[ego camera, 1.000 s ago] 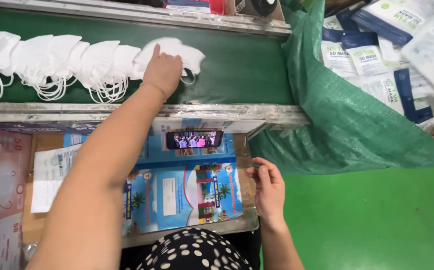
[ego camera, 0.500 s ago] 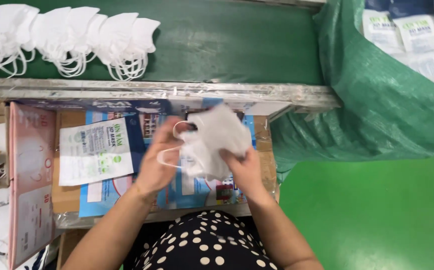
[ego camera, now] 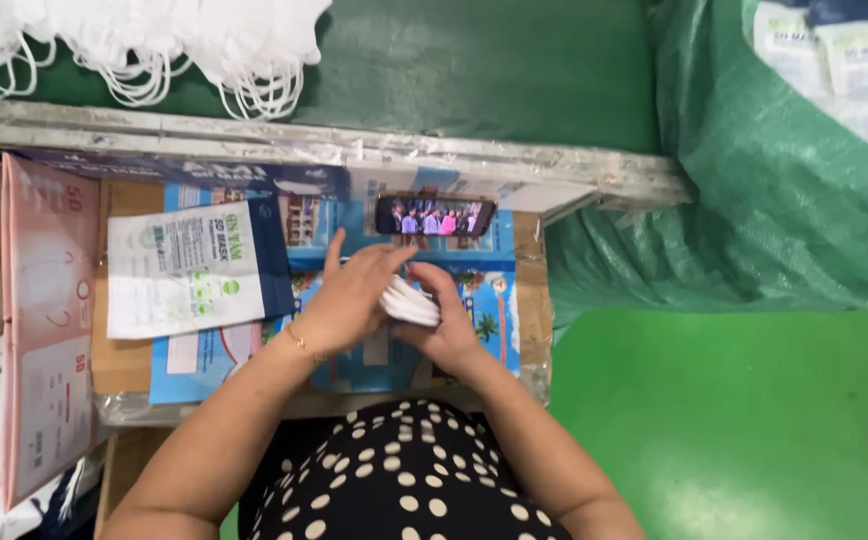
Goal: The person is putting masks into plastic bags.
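Left hand and right hand pressed together around folded white mask, flattening it over blue bag just below phone, packet lying left.

My flat cardboard work surface carries blue printed sheets, a white-and-navy flat pouch and a dark phone lying flat; beyond its metal rail, the green conveyor belt bears white folded masks.

Both hands pressing folded white mask flat.
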